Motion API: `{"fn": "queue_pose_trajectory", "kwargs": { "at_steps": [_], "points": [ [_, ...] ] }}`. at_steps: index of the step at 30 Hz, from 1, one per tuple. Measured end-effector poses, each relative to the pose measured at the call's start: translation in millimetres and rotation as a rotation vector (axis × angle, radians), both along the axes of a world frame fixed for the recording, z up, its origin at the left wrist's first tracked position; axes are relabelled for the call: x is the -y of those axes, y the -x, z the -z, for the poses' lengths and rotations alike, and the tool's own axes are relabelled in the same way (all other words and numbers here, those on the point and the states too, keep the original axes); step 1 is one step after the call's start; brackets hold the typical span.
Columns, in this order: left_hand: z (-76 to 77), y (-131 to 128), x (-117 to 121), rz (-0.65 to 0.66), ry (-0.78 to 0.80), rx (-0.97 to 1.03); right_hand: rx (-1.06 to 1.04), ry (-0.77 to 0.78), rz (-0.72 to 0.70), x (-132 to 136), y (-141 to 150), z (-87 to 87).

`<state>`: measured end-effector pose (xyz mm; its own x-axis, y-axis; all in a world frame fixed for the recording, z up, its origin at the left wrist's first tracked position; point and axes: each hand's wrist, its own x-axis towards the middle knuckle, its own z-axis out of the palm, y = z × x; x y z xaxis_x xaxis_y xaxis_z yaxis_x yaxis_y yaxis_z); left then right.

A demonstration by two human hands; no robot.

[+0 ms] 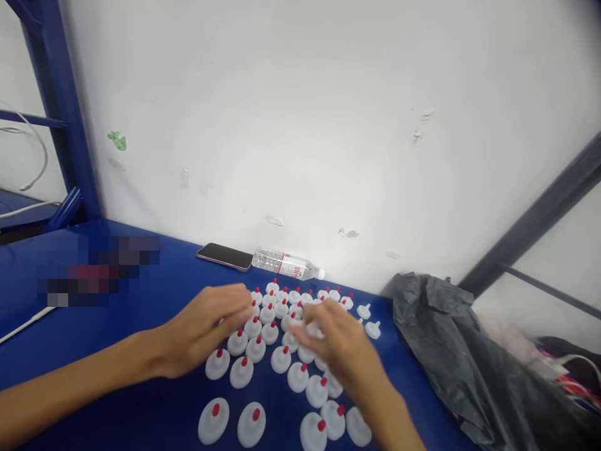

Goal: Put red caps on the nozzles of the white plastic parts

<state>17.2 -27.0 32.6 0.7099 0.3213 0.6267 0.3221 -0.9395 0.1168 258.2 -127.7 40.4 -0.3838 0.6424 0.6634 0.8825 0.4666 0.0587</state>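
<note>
Many white plastic discs stand on the blue tabletop, most with a small red tip on a short stem, such as this front red-tipped disc (251,426). My left hand (200,322) is over the left rows, its fingers bent together and the thumb close beneath. Its fingertips are beside a red-tipped disc, and whatever they hold is hidden. Over the right-hand rows is my right hand (345,341), blurred by motion, with thumb and forefinger apart. Something whitish shows between them; I cannot tell if it is held. A plain white disc without a red tip (373,330) lies at the right.
A phone (224,257) and a clear water bottle (287,263) lie along the wall behind the discs. Black plastic sheeting (432,338) is bunched at the right. A blurred-out object (98,272) and a white cable (28,322) are at the left, near a blue metal post (75,113).
</note>
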Motion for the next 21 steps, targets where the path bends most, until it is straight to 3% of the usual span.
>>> {"fn": "queue_pose_trajectory", "kwargs": {
  "at_steps": [1, 3, 8, 14, 21],
  "points": [
    [0.6, 3, -9, -0.088, 0.078, 0.053, -0.076, -0.055, 0.075, 0, -16, -2.4],
    [3.0, 10, -29, -0.322, 0.075, 0.034, -0.201, -0.072, 0.265, -1, -49, -7.2],
    [22.3, 20, -71, -0.496, 0.077, -0.076, -0.353, -0.042, 0.557, -8, -96, -6.2],
    [48.8, 24, -89, -0.572, 0.156, -0.271, -0.297, 0.136, 0.591, -18, -109, 13.0],
    [43.2, 21, -87, -0.638, 0.193, -0.297, -0.299, 0.275, 0.666, -19, -119, 20.5]
  ]
}}
